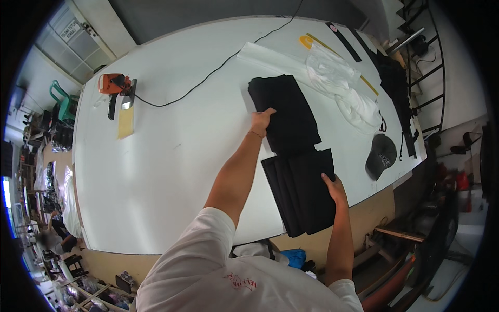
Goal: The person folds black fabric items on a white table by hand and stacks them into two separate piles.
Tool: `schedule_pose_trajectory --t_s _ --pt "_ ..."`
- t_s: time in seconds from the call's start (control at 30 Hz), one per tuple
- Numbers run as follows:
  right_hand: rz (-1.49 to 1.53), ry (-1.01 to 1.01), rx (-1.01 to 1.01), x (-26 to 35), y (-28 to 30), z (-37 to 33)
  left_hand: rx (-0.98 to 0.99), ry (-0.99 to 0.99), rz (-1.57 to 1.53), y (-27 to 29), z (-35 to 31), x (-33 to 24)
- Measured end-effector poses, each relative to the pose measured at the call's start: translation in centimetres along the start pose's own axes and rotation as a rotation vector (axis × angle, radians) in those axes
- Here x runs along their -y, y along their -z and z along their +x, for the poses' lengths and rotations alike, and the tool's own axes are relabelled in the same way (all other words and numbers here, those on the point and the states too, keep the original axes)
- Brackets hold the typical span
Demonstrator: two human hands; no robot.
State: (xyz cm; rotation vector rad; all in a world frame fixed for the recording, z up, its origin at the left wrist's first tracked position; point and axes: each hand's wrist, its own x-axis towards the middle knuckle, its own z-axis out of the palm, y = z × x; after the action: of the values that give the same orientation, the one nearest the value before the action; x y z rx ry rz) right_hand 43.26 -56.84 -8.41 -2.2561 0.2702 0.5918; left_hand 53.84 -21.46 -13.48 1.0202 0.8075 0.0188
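Two stacks of folded black fabric lie end to end on the white table [171, 182], nearly touching at a narrow gap. My left hand [262, 120] grips the left edge of the far stack [288, 112], its thumb resting on top. At the near stack [306, 192], my right hand [335, 188] holds the right edge, thumb above and the other fingers hidden underneath or behind. Several fold layers show along the near stack's left side, and its front end reaches the table's near edge.
An orange electric cutting machine [112, 84] stands at the far left, beside a yellow strip [125, 124]; its black cord [208, 77] crosses the table. To the right are crumpled white fabric [343, 83], a dark cap [381, 157], a yellow ruler [370, 86] and black cloth [393, 78].
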Motion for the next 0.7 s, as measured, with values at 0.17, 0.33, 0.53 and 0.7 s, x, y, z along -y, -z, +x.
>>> schedule_pose_trajectory --t_s 0.17,0.33,0.53,0.7 --pt "-0.053 0.000 0.027 2.9 -3.0 -1.6 0.021 -0.063 -0.154 11.8 -2.7 -1.8" --pt "-0.095 0.077 0.093 4.0 -6.0 -2.4 0.017 -0.035 -0.138 27.1 -6.9 -3.7" --pt "-0.390 0.167 -0.188 5.3 -9.7 -5.4 -0.034 -0.043 -0.097 39.1 -15.2 -4.4" --pt "-0.540 0.599 -0.323 6.6 -15.5 -12.5 -0.391 -0.252 0.251 43.5 -17.7 -2.9"
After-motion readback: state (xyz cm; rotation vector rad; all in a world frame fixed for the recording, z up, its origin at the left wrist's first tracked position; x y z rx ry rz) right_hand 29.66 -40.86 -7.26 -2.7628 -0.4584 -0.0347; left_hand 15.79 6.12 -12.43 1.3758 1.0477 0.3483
